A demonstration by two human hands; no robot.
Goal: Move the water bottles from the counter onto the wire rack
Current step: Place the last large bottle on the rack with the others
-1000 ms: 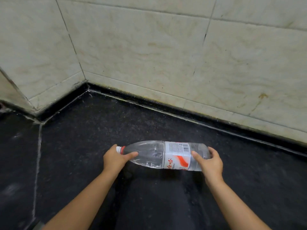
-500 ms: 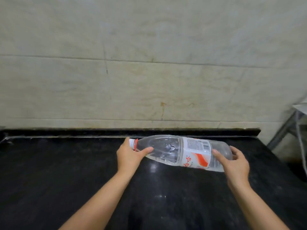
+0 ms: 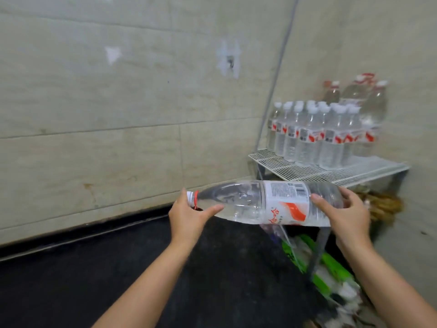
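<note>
Head view, one moment. Left hand: curled round the neck of a large water bottle, thumb stretched along the shoulder, fingers behind the white cap. Right hand: wrapped round the base end of the same bottle, thumb laid over the edge of the label, fingers spread across the far side. Bottle: clear plastic, white label with a red swoosh and a barcode, held on its side and clear of every surface, cap end pointing left, base end to the right. Position: above the right end of the black counter, just in front of and lower than the shelf of the white wire rack, not touching either. On the rack: a block of small bottles standing upright with white caps and red-marked labels, packed close together; behind them, three larger bottles, upright. Under the rack: green-and-white packages and a brownish bundle, blurred, contents not made out. Behind: pale tiled wall, with a grey cable running down it towards the rack's back corner.
</note>
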